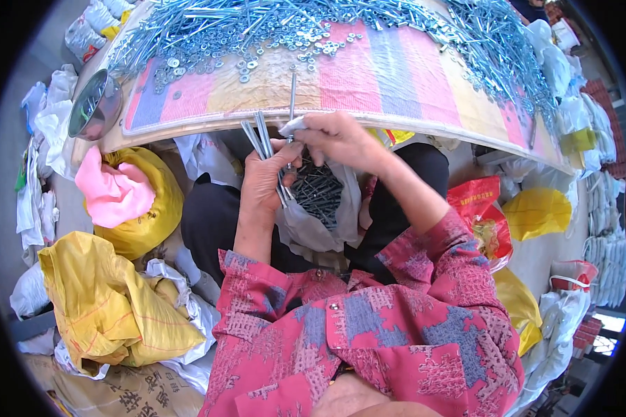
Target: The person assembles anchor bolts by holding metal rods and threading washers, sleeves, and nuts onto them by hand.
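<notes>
My left hand point(266, 177) is closed round several long metal bolts point(259, 135), which stick out above and below the fist. One more long bolt point(293, 94) stands upright between my hands, its tip over the table edge. My right hand point(337, 139) pinches at this bolt, with something white point(292, 126), perhaps a finger wrap, at the fingertips. Small metal parts, perhaps nuts or washers, show on the bolt just under the fingers. Below both hands, between my knees, an open white bag point(313, 236) holds many dark metal bolts point(318, 198).
Heaps of bolts point(215, 31) and loose washers point(245, 69) cover the far part of the striped table point(348, 76). A metal bowl point(96, 108) sits at its left corner. Yellow sacks point(111, 299), a pink cloth point(115, 187) and a red bag point(480, 215) lie around me.
</notes>
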The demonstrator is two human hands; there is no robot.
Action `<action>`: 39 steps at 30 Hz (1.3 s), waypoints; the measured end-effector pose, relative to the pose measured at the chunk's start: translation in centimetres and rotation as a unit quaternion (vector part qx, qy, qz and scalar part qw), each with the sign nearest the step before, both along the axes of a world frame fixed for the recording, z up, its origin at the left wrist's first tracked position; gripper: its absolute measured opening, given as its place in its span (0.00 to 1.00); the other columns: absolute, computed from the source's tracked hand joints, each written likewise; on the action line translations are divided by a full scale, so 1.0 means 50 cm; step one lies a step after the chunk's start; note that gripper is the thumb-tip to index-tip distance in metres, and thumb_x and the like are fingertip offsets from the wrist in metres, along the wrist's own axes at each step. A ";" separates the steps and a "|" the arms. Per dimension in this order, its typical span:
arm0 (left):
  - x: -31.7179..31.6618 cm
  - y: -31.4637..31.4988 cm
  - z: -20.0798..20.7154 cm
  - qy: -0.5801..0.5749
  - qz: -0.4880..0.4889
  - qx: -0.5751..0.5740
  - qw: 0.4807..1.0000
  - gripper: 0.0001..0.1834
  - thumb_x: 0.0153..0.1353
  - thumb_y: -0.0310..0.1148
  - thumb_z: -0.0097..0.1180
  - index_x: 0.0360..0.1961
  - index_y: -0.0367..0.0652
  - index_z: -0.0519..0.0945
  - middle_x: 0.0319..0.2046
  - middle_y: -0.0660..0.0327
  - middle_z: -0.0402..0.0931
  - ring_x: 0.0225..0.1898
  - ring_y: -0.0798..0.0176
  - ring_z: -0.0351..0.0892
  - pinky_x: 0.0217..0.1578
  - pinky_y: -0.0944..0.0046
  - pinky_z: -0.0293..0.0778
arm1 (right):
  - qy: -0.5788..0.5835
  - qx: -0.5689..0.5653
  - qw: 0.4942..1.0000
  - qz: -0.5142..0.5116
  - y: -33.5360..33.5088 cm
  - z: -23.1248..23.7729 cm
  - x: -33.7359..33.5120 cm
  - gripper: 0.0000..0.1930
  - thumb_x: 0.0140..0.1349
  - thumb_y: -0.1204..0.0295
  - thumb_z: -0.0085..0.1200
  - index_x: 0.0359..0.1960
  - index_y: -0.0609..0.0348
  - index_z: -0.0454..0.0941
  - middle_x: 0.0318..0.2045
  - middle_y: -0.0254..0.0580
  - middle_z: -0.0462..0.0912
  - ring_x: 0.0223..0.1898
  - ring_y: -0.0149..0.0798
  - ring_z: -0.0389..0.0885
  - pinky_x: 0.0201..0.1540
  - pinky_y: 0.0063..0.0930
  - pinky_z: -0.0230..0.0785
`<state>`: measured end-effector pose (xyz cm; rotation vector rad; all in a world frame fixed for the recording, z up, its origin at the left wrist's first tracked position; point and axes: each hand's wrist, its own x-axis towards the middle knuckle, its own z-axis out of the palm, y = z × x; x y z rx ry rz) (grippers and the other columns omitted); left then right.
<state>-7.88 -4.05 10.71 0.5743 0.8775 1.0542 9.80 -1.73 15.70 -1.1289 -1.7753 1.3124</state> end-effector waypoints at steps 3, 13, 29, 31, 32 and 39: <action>0.000 0.000 -0.001 -0.018 -0.019 0.005 1.000 0.06 0.54 0.24 0.64 0.30 0.37 0.78 0.23 0.58 0.77 0.19 0.73 0.72 0.13 0.76 0.61 | -0.002 0.092 0.994 -0.060 0.069 0.023 0.084 0.13 0.69 0.66 0.46 0.48 0.61 0.77 0.33 0.36 0.83 0.25 0.27 0.80 0.32 0.24 0.73; 0.001 0.013 -0.013 -0.060 -0.053 0.013 0.997 0.08 0.54 0.22 0.62 0.35 0.33 0.77 0.27 0.55 0.78 0.22 0.70 0.76 0.15 0.76 0.65 | -0.446 0.288 0.751 -0.394 0.360 -0.083 0.224 0.14 0.59 0.57 0.53 0.38 0.52 0.82 0.41 0.48 0.81 0.44 0.53 0.80 0.45 0.47 0.71; 0.004 -0.014 0.013 -0.022 -0.089 0.046 0.995 0.10 0.52 0.26 0.66 0.33 0.36 0.78 0.25 0.58 0.78 0.22 0.71 0.76 0.15 0.75 0.63 | -0.010 0.063 0.995 -0.072 0.104 0.060 0.083 0.10 0.64 0.65 0.57 0.34 0.60 0.81 0.21 0.26 0.73 0.23 0.19 0.65 0.26 0.14 0.57; -0.005 -0.011 0.005 -0.028 -0.093 0.044 0.994 0.10 0.51 0.26 0.66 0.33 0.36 0.78 0.24 0.58 0.78 0.22 0.71 0.76 0.15 0.75 0.63 | -0.043 0.066 0.997 -0.017 0.114 0.081 0.088 0.10 0.63 0.66 0.57 0.34 0.61 0.81 0.21 0.26 0.74 0.23 0.19 0.66 0.26 0.14 0.58; -0.008 -0.009 0.001 -0.034 -0.099 0.042 0.994 0.10 0.51 0.26 0.67 0.33 0.36 0.78 0.24 0.58 0.78 0.22 0.71 0.76 0.15 0.75 0.63 | -0.043 0.066 0.997 -0.015 0.117 0.089 0.085 0.10 0.63 0.66 0.57 0.34 0.61 0.81 0.21 0.26 0.74 0.23 0.19 0.66 0.26 0.14 0.58; -0.029 -0.005 -0.007 -0.068 -0.020 0.059 0.996 0.08 0.51 0.23 0.65 0.32 0.35 0.78 0.24 0.56 0.78 0.21 0.69 0.76 0.15 0.74 0.64 | -0.250 0.088 0.964 0.009 0.060 0.079 -0.030 0.15 0.61 0.63 0.58 0.30 0.66 0.80 0.19 0.29 0.72 0.21 0.23 0.69 0.23 0.22 0.61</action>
